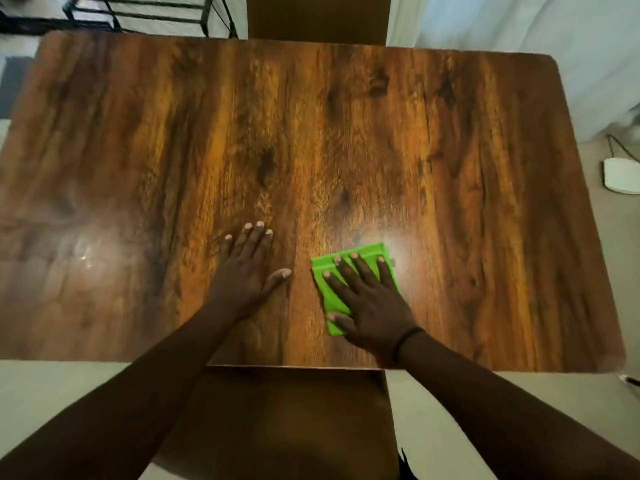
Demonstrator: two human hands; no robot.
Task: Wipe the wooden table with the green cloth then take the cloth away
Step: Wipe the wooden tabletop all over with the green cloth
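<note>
The wide rectangular wooden table [346,140], its top a glossy dark-and-amber grain, fills nearly the whole view. Beyond its far edge stands a brown chair back [318,19], and a black wire rack [156,12] sits past the far left corner.

On the surface near the middle of the near edge lies the left hand [247,271], flat on bare wood with fingers straight and thumb spread, holding nothing. Just to its right, apart from it, the right hand [372,303] presses down with splayed, straight fingers on the small folded bright green cloth [349,259], which lies flat on the wood near the near edge, slightly right of centre. A thin dark band [405,339] circles that wrist.

The cloth looks light, soft and limp (folded into a neat pad), so it should slide easily on the shiny top under palm pressure. For lifting away, pinching the exposed far edge or a corner seems the surest hold, since it will droop once raised.
</note>
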